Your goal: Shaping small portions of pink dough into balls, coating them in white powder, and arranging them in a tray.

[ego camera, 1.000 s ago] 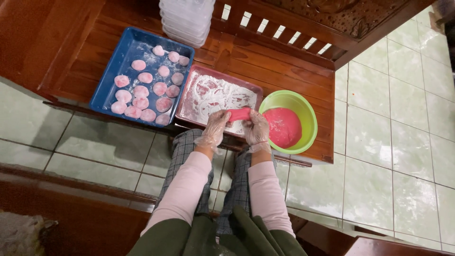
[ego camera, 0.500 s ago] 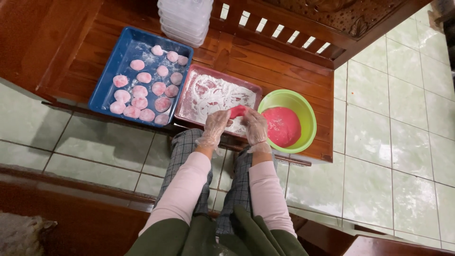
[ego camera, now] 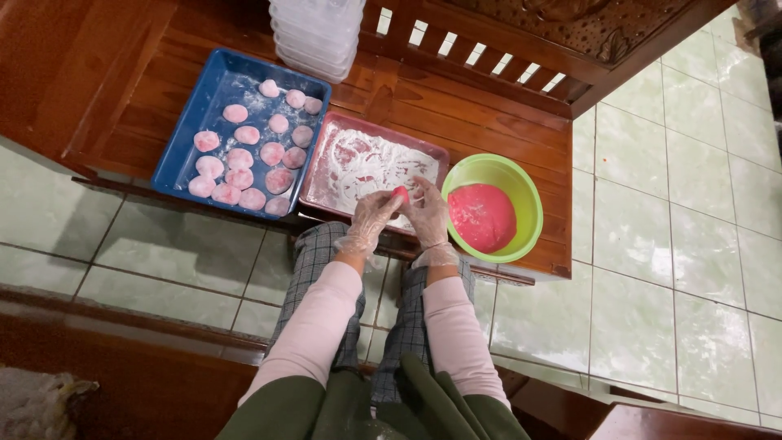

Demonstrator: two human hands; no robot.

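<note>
Pink dough piece (ego camera: pixel 400 193), roundish, pinched between left hand (ego camera: pixel 371 220) and right hand (ego camera: pixel 428 213).

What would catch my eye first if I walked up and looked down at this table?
Probably the bright pink dough in the green bowl at the right end of the wooden table. Next, the rows of floured pink balls in the blue tray on the left. Between them, over a red tray dusted with white flour, the gloved left hand and right hand pinch a small pink piece.

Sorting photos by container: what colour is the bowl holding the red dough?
Light green bowl, clearest in the head view.
</note>
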